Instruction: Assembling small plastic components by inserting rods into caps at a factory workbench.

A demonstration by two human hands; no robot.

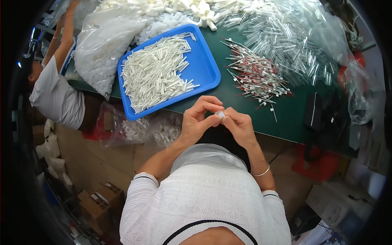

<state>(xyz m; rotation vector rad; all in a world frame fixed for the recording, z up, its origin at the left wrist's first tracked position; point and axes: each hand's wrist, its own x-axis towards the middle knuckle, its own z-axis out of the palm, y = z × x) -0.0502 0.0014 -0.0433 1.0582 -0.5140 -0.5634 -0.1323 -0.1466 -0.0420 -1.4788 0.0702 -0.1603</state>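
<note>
My left hand [199, 119] and my right hand [238, 123] meet at the table's near edge. Between their fingertips is a small white plastic piece [221, 114], pinched from both sides. Its exact shape is mostly covered by the fingers. Just beyond my left hand lies a blue tray [206, 67] holding many thin white sticks [157, 73]. Past my right hand is a heap of thin parts with red wires and white ends [259, 75] on the green table [281, 116].
Clear tubes [290, 41] pile up at the back right. A plastic bag of white pieces [106, 45] stands left of the tray, with thick white cylinders [204, 10] behind. A black box [313, 110] sits at the right. Another person [61, 90] works at far left. Cardboard boxes [100, 206] lie below.
</note>
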